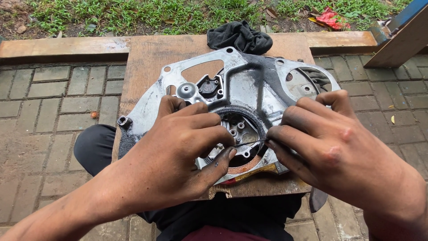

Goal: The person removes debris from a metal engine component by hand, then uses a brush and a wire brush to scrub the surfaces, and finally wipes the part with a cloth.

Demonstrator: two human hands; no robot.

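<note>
Aluminium engine cover plate [249, 85], silver-grey, irregular outline, smeared with black grease; it lies flat on a brown plywood board [147, 58], which rests across the person's lap over grey paving bricks [49, 111]. Placement judged to bring the work close under the eyes and keep the plate level and steady while both hands are busy.

Circular opening [238, 134] near the plate's lower middle, ringed by a black fibrous seal or gasket; small bolt bosses are visible inside it.

Thin dark strip, wire-like [249, 143], stretched roughly level across the lower part of the opening. Exact kind cannot be told.

Left hand [178, 151]: fingers curled and closed, thumb tip pressed against the strip's left end; the other fingers rest on the plate at the opening's left rim, judged to brace the hand.

Right hand [330, 143]: fingers bunched together, tips pinched shut on the strip's right end at the opening's right rim. The strip thus lies between the two sets of fingertips, held taut from both ends, just above the opening.

Black rag [240, 36], crumpled, at the board's far edge, touching the plate's top. Placement judged handy for wiping.

Grass [133, 13] beyond a concrete kerb. Timber plank [397, 42], top right, leaning.
</note>
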